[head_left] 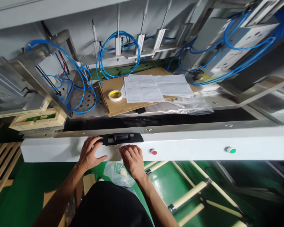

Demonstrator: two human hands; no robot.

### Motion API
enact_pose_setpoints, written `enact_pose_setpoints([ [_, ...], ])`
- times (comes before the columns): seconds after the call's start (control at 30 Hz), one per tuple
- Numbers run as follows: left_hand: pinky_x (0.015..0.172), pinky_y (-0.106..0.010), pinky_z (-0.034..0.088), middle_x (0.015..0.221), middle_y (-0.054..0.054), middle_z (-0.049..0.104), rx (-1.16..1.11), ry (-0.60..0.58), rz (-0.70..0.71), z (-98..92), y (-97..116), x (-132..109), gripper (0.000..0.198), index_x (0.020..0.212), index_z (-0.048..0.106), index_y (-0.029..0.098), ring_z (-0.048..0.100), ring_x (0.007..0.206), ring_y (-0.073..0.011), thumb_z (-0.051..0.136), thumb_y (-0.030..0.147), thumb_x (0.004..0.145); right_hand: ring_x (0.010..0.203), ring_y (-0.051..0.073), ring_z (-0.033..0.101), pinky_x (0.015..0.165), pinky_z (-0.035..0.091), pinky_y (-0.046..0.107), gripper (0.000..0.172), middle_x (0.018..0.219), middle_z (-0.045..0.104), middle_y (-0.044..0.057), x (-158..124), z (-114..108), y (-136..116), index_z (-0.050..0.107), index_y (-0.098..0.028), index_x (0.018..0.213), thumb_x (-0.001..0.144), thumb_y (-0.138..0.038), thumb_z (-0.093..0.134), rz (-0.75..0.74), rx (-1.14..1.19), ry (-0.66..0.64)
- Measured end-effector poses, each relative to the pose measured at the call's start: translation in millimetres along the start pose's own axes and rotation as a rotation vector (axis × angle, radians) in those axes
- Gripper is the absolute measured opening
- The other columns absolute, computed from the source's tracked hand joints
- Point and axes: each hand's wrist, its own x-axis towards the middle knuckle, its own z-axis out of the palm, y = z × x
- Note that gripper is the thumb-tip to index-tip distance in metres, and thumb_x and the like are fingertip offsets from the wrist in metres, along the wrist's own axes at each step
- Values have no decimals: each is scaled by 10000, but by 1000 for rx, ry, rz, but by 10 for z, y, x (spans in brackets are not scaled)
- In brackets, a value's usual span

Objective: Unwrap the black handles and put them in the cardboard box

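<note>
A long black plastic trim panel with a rectangular cutout and a recess, like a car door switch panel (137, 137), lies on the white front ledge of the machine. My left hand (90, 153) is at its left end, fingertips touching it, with the thumb stretched apart from the fingers. Just below the panel's lower edge is my right hand (133, 160), its fingers bent and pressed together. Its fingertips and anything in them are hidden from me.
A red button (153, 151) and a green button (231, 150) sit on the white ledge (191, 145). Behind are cardboard sheets (112, 105), printed papers (144, 90), a tape roll (115, 96), clear plastic film (196, 105) and coiled blue air hoses (138, 47). A pipe frame (189, 194) stands below.
</note>
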Motion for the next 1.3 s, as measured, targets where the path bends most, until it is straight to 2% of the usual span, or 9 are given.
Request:
enact_pose_setpoints([
  [0.07,1133,-427,539,1359,-89,677,56,25,18,42,82,-127,287,1068,726,228,630,1296,-242,760,447,887,963,207,626,971,416,386,214,1028,761,46,67,-28,27,692,-219,1212,1080,-172,531,-8,-11,-17],
  [0.17,1085,-386,551,1259,-68,714,37,129,7,123,143,-153,73,975,742,228,654,1226,-201,723,241,905,871,195,605,887,403,370,183,953,750,39,129,-38,67,696,-212,1172,1082,-180,540,-24,-13,-25],
  [0.3,1036,-350,536,1141,-53,732,-45,227,22,148,102,-66,54,938,722,206,653,1130,-173,689,173,910,802,181,571,830,389,358,113,913,745,21,161,-39,100,682,-200,1128,1061,-173,595,-35,-15,-2],
  [0.5,922,-326,501,985,-48,712,24,280,-7,93,7,-108,115,924,730,210,608,985,-166,805,195,838,762,180,565,824,380,352,111,854,727,17,178,-52,90,676,-200,1134,1074,-184,585,-22,-27,-2],
  [0.7,972,-319,520,1151,-60,721,-117,171,-1,52,-162,-133,31,912,734,199,643,1112,-159,737,225,896,869,197,613,845,398,363,156,970,768,41,190,-136,151,692,-197,1188,1056,-263,642,-38,-36,-14],
  [0.8,975,-309,550,1167,-56,726,-162,128,4,12,-238,-96,57,913,742,203,656,1142,-155,742,259,900,910,203,624,856,401,366,123,961,766,39,165,-227,254,714,-203,1141,1053,-253,646,-52,-70,-18],
  [1.03,944,-277,609,1094,-52,756,-109,139,120,-75,-322,0,78,870,750,200,706,1073,-145,796,262,866,955,213,625,860,413,365,124,948,751,46,153,-368,364,744,-206,1093,1054,-235,630,-61,-93,-55],
  [1.17,928,-251,621,1112,-47,771,-173,155,107,-79,-343,-7,105,884,724,190,734,1072,-134,806,250,858,930,207,618,867,430,366,112,946,744,50,149,-417,390,743,-198,1072,1046,-219,636,-60,-99,-42],
  [1.3,945,-254,615,1152,-45,769,-235,118,56,-84,-364,-40,104,908,705,191,736,1092,-134,786,245,871,905,213,609,869,453,375,133,945,738,51,105,-456,464,745,-209,1126,1033,-205,651,-56,-112,-38],
])
